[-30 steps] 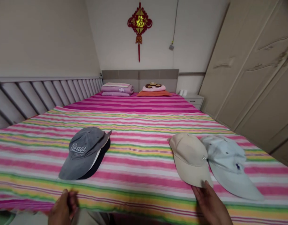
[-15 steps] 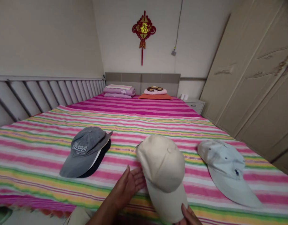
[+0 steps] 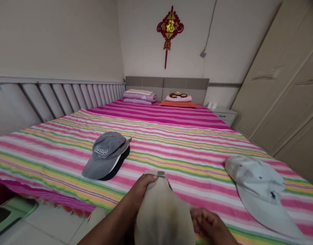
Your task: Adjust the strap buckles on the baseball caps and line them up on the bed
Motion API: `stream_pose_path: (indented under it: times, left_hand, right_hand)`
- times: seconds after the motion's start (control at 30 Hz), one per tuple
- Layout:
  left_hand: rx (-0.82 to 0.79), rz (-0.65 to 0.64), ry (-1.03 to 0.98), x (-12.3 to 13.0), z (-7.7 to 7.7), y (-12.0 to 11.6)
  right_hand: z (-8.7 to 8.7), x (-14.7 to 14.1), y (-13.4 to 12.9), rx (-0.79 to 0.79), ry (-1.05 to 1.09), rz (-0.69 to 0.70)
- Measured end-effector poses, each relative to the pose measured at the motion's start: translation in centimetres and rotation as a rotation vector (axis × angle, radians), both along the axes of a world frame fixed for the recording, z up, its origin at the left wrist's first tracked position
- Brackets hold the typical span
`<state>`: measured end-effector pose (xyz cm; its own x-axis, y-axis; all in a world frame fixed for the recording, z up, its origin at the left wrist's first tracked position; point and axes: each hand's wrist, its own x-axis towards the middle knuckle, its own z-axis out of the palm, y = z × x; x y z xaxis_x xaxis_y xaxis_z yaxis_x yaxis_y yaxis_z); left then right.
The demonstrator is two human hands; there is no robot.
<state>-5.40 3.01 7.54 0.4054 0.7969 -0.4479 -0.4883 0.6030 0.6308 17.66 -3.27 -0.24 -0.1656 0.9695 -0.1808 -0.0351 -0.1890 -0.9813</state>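
Note:
A cream baseball cap [image 3: 165, 212] is held up close to me at the bottom centre, its back strap with a metal buckle toward the top. My left hand [image 3: 142, 189] is closed on the strap end, the thumb lying over the edge. At the cap's right side my right hand [image 3: 210, 224] has its fingers curled in against the fabric; the fingertips are partly hidden. A grey baseball cap [image 3: 105, 154] with white lettering lies on the bed to the left, over a darker cap [image 3: 118, 166]. Off to the right rests a pale baseball cap [image 3: 258, 183] with a small dark logo.
The caps lie on a striped bedspread [image 3: 156, 141]. Folded bedding [image 3: 138, 97] and a pillow stack [image 3: 178, 99] sit by the headboard [image 3: 183, 86]. A radiator-like railing [image 3: 67, 97] runs along the left, a wardrobe [image 3: 281, 88] along the right. A green stool [image 3: 16, 212] stands lower left.
The cream cap has been lifted toward me and turned, so its strap end points away. My left hand has gone from open beside it to gripping the strap; my right hand has left the brim.

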Motion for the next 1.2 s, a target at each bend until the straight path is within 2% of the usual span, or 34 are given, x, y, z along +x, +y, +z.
stream_pose_path:
  times: [0.07, 0.13, 0.23, 0.3, 0.43, 0.57, 0.67, 0.73, 0.83, 0.9, 0.93, 1.1, 1.2]
  left_hand:
    - [0.031, 0.001, 0.103, 0.7, 0.1, -0.6]
    - [0.136, -0.019, 0.102, 1.3, 0.3, -1.0]
    - [0.264, -0.098, 0.050, 1.8, 0.7, -1.3]
    - [0.310, -0.149, 0.036, 1.9, 0.9, -1.5]
    - [0.375, -0.200, 0.081, 1.8, 1.1, -1.8]
    - [0.400, -0.240, 0.045, 2.1, 0.4, -1.8]
    - [0.384, -0.221, 0.011, 2.1, 0.1, -1.7]
    - [0.386, -0.154, 0.013, 1.8, 0.1, -1.6]
    - [0.386, -0.048, -0.006, 1.3, 0.1, -1.3]
    - [0.374, -0.016, -0.017, 1.1, 0.0, -1.0]
    - [0.367, -0.014, -0.021, 1.1, -0.1, -0.8]
    - [0.347, -0.098, -0.012, 1.9, -0.6, -0.3]
    - [0.346, -0.162, -0.030, 2.2, -0.6, -0.2]
  right_hand:
    - [3.5, -0.4, 1.2, 0.135, -0.088, -0.071]
    - [6.4, -1.5, 1.8, 0.223, -0.116, -0.070]
    - [8.6, -3.7, 1.9, 0.224, -0.021, 0.065]
    - [8.8, -4.8, 1.9, 0.170, 0.042, 0.127]
    - [8.5, -5.4, 1.8, 0.067, 0.171, 0.151]
    - [8.4, -5.3, 1.6, 0.007, 0.291, 0.174]
    - [8.3, -5.3, 1.6, 0.004, 0.391, 0.187]
    - [8.0, -5.3, 1.7, 0.002, 0.471, 0.142]
    - [7.5, -4.9, 2.2, -0.010, 0.604, -0.038]
    - [7.3, -4.6, 2.5, -0.023, 0.670, -0.123]
    - [7.2, -4.5, 2.6, -0.026, 0.682, -0.123]
    - [7.6, -4.6, 2.2, -0.094, 0.500, 0.179]
    - [7.7, -4.9, 1.8, -0.102, 0.415, 0.201]
